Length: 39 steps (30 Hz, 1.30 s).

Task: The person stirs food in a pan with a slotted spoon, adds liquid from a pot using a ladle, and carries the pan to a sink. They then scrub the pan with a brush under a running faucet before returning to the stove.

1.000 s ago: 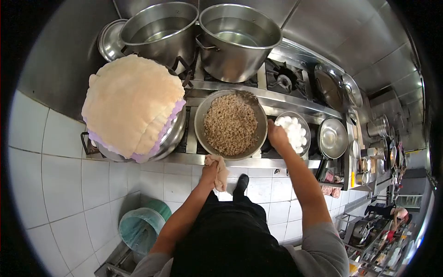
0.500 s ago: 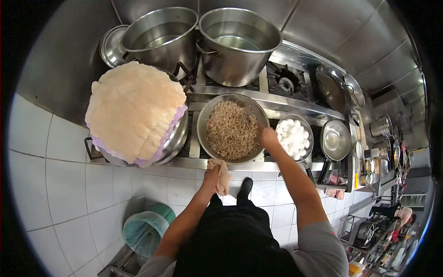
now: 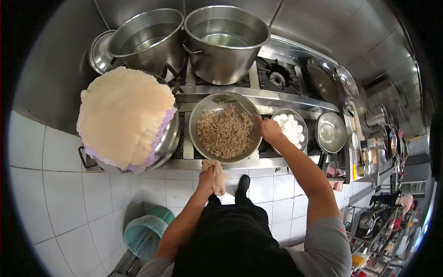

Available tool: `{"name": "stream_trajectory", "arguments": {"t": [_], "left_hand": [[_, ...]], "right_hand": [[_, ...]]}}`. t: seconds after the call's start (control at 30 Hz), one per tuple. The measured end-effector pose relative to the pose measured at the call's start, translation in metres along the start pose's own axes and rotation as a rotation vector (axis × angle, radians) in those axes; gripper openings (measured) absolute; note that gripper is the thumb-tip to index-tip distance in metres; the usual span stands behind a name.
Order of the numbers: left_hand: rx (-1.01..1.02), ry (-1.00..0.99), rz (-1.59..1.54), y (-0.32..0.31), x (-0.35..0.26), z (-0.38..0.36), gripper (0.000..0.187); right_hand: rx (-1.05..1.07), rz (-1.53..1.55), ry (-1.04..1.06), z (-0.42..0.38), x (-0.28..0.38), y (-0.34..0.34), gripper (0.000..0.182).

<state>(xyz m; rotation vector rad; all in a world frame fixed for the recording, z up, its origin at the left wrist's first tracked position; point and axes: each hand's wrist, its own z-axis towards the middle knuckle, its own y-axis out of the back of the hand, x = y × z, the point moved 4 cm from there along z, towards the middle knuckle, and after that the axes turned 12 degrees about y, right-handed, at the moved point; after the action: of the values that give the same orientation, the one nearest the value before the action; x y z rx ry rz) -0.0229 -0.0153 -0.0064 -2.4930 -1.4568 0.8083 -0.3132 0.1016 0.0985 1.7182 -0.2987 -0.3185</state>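
Observation:
A wide metal pan point(image 3: 194, 136) on the front of the stove holds crumbly brown minced meat point(image 3: 226, 131). My right hand point(image 3: 272, 131) is closed at the pan's right rim around a thin metal cooking utensil point(image 3: 249, 110), whose far end reaches into the upper part of the pan. Bunched in my closed left hand point(image 3: 206, 178) is a beige cloth point(image 3: 218, 179), right at the pan's near edge; the pan's handle is hidden there. Just beyond my right hand stands a smaller pan of white eggs point(image 3: 290, 127), partly covered by that hand.
Two tall pots of clear liquid point(image 3: 152, 55) point(image 3: 221, 67) stand behind. On the left, a tan sheet with purple edges point(image 3: 124, 115) covers a large metal pot. A small frying pan point(image 3: 331, 132) sits to the right. A lined green bin point(image 3: 146, 233) is below left.
My right hand has shifted slightly up along the pan's rim, and the meat is pushed away from the pan's upper wall. The whole view has moved a little; my left hand keeps the cloth.

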Motion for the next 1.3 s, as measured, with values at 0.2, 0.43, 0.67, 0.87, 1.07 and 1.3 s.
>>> {"name": "stream_trajectory", "arguments": {"t": [0.2, 0.43, 0.67, 0.87, 1.07, 1.3], "left_hand": [[0.005, 0.032, -0.072, 0.003, 0.002, 0.009, 0.034], [-0.024, 0.063, 0.036, 0.001, -0.002, 0.009, 0.041], [-0.005, 0.063, -0.014, -0.001, -0.005, 0.006, 0.033], [0.068, 0.071, -0.023, 0.001, -0.001, 0.014, 0.037], [0.014, 0.105, -0.017, -0.002, -0.006, 0.003, 0.033], [-0.026, 0.031, -0.026, 0.001, 0.001, 0.012, 0.035]], "right_hand": [[-0.178, 0.356, -0.246, -0.083, 0.041, -0.087, 0.033], [-0.127, 1.628, -0.448, -0.059, 0.132, -0.071, 0.019], [-0.086, 1.480, -0.643, -0.084, 0.097, 0.006, 0.040], [-0.283, 0.760, -0.281, -0.072, 0.099, 0.071, 0.026], [-0.285, 0.786, -0.129, -0.019, 0.121, 0.012, 0.028], [-0.037, 0.536, 0.113, -0.080, 0.127, -0.048, 0.034]]}}
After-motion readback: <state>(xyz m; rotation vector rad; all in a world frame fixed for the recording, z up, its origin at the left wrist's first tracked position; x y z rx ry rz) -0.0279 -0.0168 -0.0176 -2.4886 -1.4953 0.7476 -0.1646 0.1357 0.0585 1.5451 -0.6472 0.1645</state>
